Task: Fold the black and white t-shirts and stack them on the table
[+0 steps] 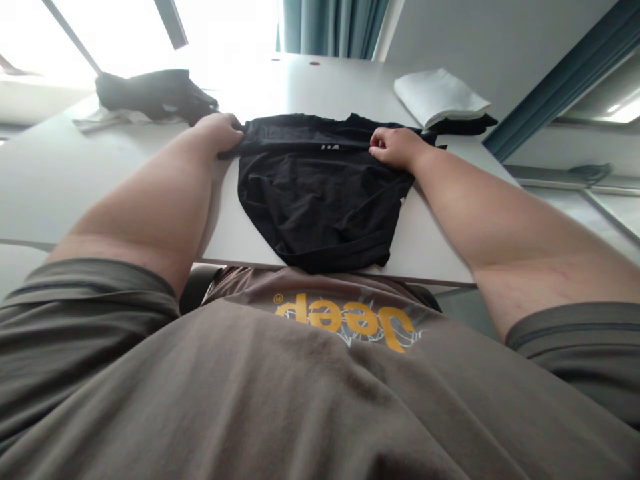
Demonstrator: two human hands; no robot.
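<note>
The left hand (217,133) is closed on the left end of the black shirt (320,200), with its fingertips partly hidden. The right hand (395,147) is curled small, thumb close to the fingers, and seems to pinch the cloth near the shirt's top right. The hands are well apart, maybe so the top part is pulled straight between them. The black shirt lies on the white desk (225,220), and its low end comes right to the near edge, perhaps so both arms can reach across it. Past the shirt's left end sits a dark bunch of cloth (155,93) with a pale cloth (130,120) under it. Past the shirt's right end, a folded white cloth (440,93) rests on a black cloth (465,125). These are likely at the sides to leave room for the shirt. Far behind the shirt hangs a blue-green curtain (335,27).
</note>
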